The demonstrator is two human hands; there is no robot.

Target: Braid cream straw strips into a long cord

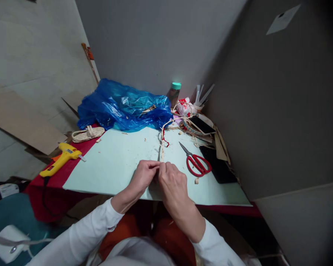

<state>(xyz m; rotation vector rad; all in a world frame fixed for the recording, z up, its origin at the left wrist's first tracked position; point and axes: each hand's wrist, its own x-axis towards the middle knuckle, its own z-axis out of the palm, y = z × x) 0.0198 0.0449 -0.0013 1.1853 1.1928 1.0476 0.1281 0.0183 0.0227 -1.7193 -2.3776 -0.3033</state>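
Observation:
My left hand (pixel 144 175) and my right hand (pixel 173 181) meet over the front of the pale green table sheet (pixel 113 162). Between their closed fingers runs a thin cream braided cord (pixel 162 147), which stretches away from me toward the pile at the back. Fingers hide the cord's near end. A short red string (pixel 165 142) lies against the cord. To the right of my right hand, red-handled scissors (pixel 197 162) rest with their blades slightly apart, pointing away to the left.
A yellow glue gun (pixel 62 159) and a coiled woven bundle (pixel 88 133) lie at left. Behind are a blue plastic bag (pixel 122 105) and a green-capped jar (pixel 175 94). A phone (pixel 202 125) and a black flat object (pixel 218 166) sit at right, beside the grey partition (pixel 280 111).

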